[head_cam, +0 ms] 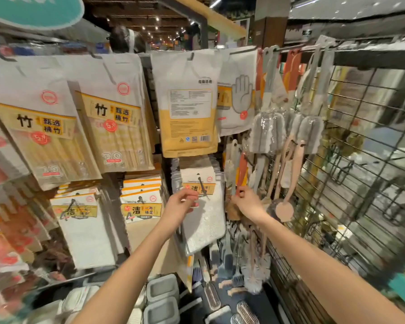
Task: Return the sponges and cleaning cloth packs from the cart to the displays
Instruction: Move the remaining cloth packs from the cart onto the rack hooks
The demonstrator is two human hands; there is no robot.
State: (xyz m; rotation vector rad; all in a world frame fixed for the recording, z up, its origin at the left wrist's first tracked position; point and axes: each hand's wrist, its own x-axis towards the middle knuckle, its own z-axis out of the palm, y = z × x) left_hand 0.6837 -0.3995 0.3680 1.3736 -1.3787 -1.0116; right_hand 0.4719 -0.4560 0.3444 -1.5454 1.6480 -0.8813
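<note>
**Cloth pack on hook, both hands at it**

Cloth pack (205, 220): white textured cloth in clear wrap, with a yellow header band bearing a bold "洁" and a small red round logo. It hangs on a black hook (202, 185) at the front of a stack of like packs.

Left hand (181, 204) is at the pack's upper left, thumb and fingertips closed in a pinch on the header edge. Right hand (247, 203) is at the pack's right edge with fingers curled. It is blurred, so I cannot tell what they hold, if anything.

Left of the pack hang more cloth packs (140, 208) with the same "洁" band and a red price dot. Up and left of it, chopstick packs (114, 127) read "竹", "甄选楠竹", "5.9" and "38". Straight above is a yellow-and-white pouch (187, 106), back side out, with a barcode and fine print too small to read. Above right is a glove pack (240, 97) with a hand outline.

Right of the pack, brushes (267, 134) hang on a wire grid (365, 164). Below it are grey-lidded boxes (162, 291), lids on, contents hidden.
</note>
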